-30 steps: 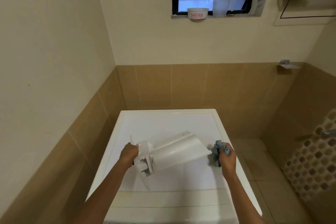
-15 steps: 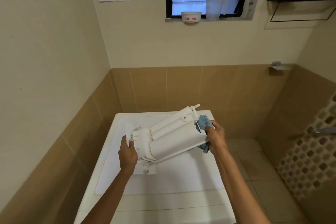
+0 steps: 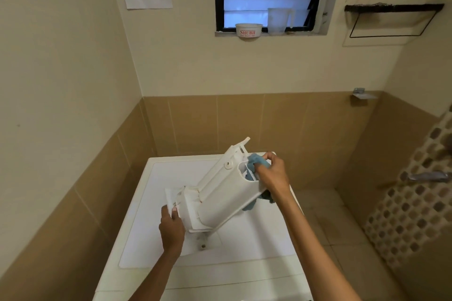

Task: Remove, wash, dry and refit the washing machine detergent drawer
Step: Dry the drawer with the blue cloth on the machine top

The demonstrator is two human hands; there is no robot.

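Over the white washing machine (image 3: 146, 239) the person held the detergent drawer (image 3: 220, 198) tilted up above its lid, the left hand (image 3: 172, 227) gripping the drawer's lower end with curled fingers, while the right hand (image 3: 272, 173) pinched a blue cloth (image 3: 256, 161) against the drawer's raised open end.

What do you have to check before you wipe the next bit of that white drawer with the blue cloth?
1. Left hand grips the detergent drawer at its lower end: ok.
2. Right hand holds the blue cloth: ok.
3. Cloth pressed into the drawer's raised end: ok.
4. Drawer held tilted above the washing machine top, not over the floor: ok.
5. Inside of the drawer dry: cannot tell.
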